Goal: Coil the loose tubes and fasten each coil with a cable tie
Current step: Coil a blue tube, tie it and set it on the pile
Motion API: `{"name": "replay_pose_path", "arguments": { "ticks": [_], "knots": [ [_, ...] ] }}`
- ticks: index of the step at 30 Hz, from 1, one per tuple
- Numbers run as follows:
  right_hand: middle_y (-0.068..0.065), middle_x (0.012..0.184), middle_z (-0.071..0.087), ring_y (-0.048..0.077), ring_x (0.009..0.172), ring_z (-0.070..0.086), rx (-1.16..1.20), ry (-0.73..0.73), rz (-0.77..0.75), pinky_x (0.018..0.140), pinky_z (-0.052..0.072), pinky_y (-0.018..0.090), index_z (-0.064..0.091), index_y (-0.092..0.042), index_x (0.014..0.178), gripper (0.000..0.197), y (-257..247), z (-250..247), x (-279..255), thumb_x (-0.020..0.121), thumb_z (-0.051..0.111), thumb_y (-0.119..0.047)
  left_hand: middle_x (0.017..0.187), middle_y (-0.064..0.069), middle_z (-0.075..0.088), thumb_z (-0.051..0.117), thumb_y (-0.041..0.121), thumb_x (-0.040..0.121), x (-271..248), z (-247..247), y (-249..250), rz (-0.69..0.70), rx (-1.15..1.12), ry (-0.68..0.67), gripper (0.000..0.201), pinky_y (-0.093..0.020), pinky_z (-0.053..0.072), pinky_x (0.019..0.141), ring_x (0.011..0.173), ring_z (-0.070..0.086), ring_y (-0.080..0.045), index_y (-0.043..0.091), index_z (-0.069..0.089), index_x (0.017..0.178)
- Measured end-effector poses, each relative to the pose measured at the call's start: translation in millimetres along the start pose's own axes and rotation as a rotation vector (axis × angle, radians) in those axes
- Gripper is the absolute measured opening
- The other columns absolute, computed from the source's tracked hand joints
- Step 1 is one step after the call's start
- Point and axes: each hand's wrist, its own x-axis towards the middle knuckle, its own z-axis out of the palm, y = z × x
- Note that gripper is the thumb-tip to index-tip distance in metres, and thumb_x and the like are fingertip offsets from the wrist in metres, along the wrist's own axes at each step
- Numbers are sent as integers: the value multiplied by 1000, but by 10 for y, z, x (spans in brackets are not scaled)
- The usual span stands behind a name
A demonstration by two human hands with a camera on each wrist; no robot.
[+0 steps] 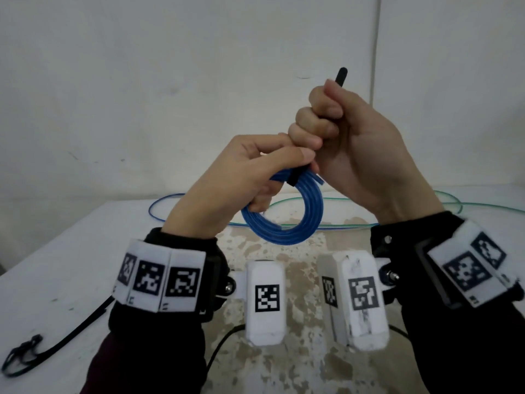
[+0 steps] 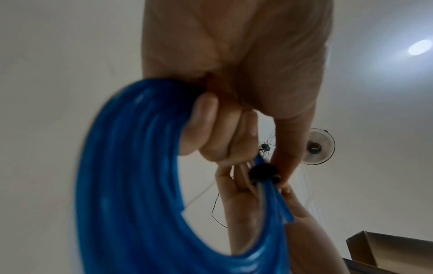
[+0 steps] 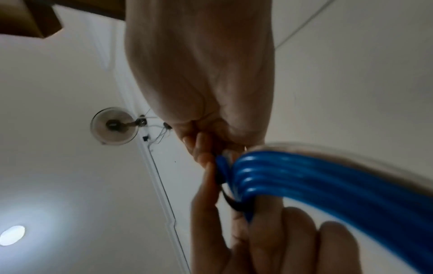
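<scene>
Blue tube coil (image 1: pixel 287 220): held above the tabletop (image 1: pixel 56 251), left hand (image 1: pixel 227 177) grip curled round the bundled turns, likely keeping them gathered. Black cable tie (image 1: pixel 292 177) wraps them; right hand (image 1: pixel 349 143) grip fisted on its tail, apparently cinching.

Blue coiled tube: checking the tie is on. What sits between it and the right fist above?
In the head view, a black cable tie wraps the blue coiled tube and runs up into the right hand.

Coil (image 1: pixel 284 220) hangs above table (image 1: pixel 56 251), loose tubes (image 1: pixel 483 207) behind.
</scene>
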Motion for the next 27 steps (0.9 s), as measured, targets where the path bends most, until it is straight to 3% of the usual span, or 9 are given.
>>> {"name": "replay_pose_path", "arguments": {
  "ticks": [2,3,5,8,11,14,20,23,27],
  "knots": [
    [-5,50,29,11,49,34,90,-83,-18,53,38,23,35,-17,59,34,2,29,-6,92,38,-25,45,8,43,56,19,88,-24,23,33,7,-16,-40,18,-25,12,43,40,17,-7,9,64,74],
    [-5,50,27,11,47,33,146,-127,-26,58,41,24,36,-16,58,33,-5,41,-17,90,39,-25,42,13,43,54,19,88,-27,37,46,11,-37,-64,19,-25,11,43,39,17,-6,9,62,75],
    [-6,50,23,8,44,31,164,-175,-47,68,40,24,37,-17,56,36,-38,62,-43,91,37,-25,41,14,43,55,20,87,-39,56,68,23,-78,-102,19,-25,11,43,38,16,-6,10,63,74],
    [-10,47,24,7,40,23,-130,-112,-115,53,22,22,32,-20,56,42,-109,94,-69,98,30,-23,43,10,33,59,22,87,-54,65,98,25,-41,-103,20,-24,12,42,38,16,-7,11,68,73],
    [-11,47,21,9,43,15,-346,8,-187,44,16,23,28,-21,57,43,-103,90,-73,99,30,-21,45,5,25,60,22,87,-70,99,125,23,66,-66,22,-24,11,42,39,14,-9,3,68,78],
    [-12,45,20,9,41,13,-431,144,-209,41,17,21,27,-20,56,45,-29,89,-52,101,32,-18,47,2,22,60,19,90,-72,120,126,22,155,-28,23,-22,14,41,42,14,-13,2,70,79],
    [-12,45,20,7,40,15,-589,288,-238,39,17,17,28,-17,58,45,71,74,-34,102,32,-11,37,11,36,61,17,91,-79,161,126,13,318,-5,20,-10,23,38,35,25,-5,2,71,83],
    [-13,45,20,6,40,16,-647,325,-223,38,17,18,27,-17,57,45,110,64,-28,101,34,-10,37,12,41,61,18,91,-84,153,124,2,382,-4,16,-10,23,39,35,28,-4,10,73,83],
    [-13,44,21,7,40,16,-673,301,-177,39,18,18,28,-16,59,44,98,88,-20,102,33,-11,47,7,37,62,27,90,-78,106,101,-50,348,-21,21,-16,21,41,41,23,-9,11,73,85]
  ]
}}
